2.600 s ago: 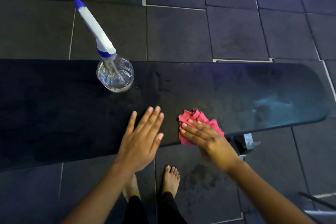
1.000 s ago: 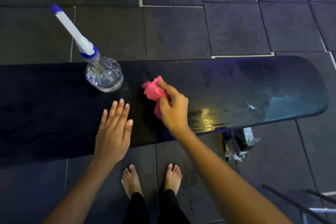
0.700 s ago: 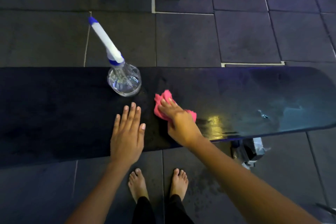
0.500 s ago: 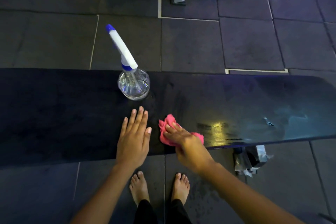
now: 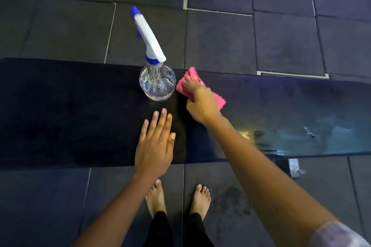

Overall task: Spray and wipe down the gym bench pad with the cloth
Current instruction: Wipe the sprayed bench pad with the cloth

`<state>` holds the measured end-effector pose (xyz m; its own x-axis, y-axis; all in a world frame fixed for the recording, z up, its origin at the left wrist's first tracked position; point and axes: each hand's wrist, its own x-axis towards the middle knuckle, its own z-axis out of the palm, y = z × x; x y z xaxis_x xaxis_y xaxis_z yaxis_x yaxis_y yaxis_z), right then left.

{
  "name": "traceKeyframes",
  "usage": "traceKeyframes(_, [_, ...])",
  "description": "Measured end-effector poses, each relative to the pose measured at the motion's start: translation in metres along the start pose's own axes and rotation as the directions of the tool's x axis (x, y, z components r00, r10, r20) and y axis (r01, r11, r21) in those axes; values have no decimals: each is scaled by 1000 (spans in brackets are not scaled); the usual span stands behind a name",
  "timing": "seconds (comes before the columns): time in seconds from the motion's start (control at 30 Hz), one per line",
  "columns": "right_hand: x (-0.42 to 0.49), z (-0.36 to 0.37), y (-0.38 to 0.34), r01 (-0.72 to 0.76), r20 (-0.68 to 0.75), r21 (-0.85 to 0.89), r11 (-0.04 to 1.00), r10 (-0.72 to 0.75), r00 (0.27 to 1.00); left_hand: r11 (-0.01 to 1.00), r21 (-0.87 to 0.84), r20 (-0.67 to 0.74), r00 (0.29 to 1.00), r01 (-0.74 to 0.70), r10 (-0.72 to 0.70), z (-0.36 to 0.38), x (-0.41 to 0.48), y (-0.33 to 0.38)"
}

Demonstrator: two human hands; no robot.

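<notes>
The dark bench pad (image 5: 80, 116) is stretched right across the middle of the frame, from the left edge to the right edge. A clear spray bottle (image 5: 157, 86) with a white and blue trigger head is stood upright on it, just above centre and close to the pad's far edge. Immediately right of the bottle, the pink cloth (image 5: 218, 102) is bunched up and pressed onto the pad by the right hand (image 5: 200, 104). The fingers are curled over it, so it's properly gripped, not just touched. The cloth is very near the bottle's base, but whether the 2 actually touch can't be told. The left hand (image 5: 155, 144) is laid flat on the pad lower down, just below the bottle, palm down, fingers straight and close together, nothing held. A shiny wet-looking patch (image 5: 261, 136) is seen on the pad toward the right of the frame, with light reflected in it. 2 bare feet (image 5: 156, 198) are planted on the dark floor tiles (image 5: 281, 46) at bottom centre, just below the pad's near edge.
</notes>
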<state>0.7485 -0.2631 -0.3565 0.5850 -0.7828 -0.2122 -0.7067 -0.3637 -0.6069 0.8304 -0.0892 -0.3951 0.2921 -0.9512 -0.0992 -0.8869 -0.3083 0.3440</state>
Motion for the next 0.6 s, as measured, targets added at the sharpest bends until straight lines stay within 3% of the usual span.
traceKeyframes(0.13, [-50,11,4,149,45,-51,988,-146,988,1000,-6,6,1000,-5,5,-1,0,-1])
traceKeyframes(0.3, [-97,21,10,193,214,-120,974,-165,963,995,-102,-3,1000,15,-16,-6,2,1])
traceKeyframes(0.4, [-125,18,9,91,128,93,992,-103,986,989,-150,-13,1000,17,-20,-7,1,0])
traceKeyframes(0.5, [-127,0,12,-79,210,229,970,30,977,990,-144,-22,1000,-2,-1,-6,1,-2])
traceKeyframes(0.6, [-113,-38,12,-327,250,571,753,220,943,991,-133,-31,1000,-8,4,-4,0,-3])
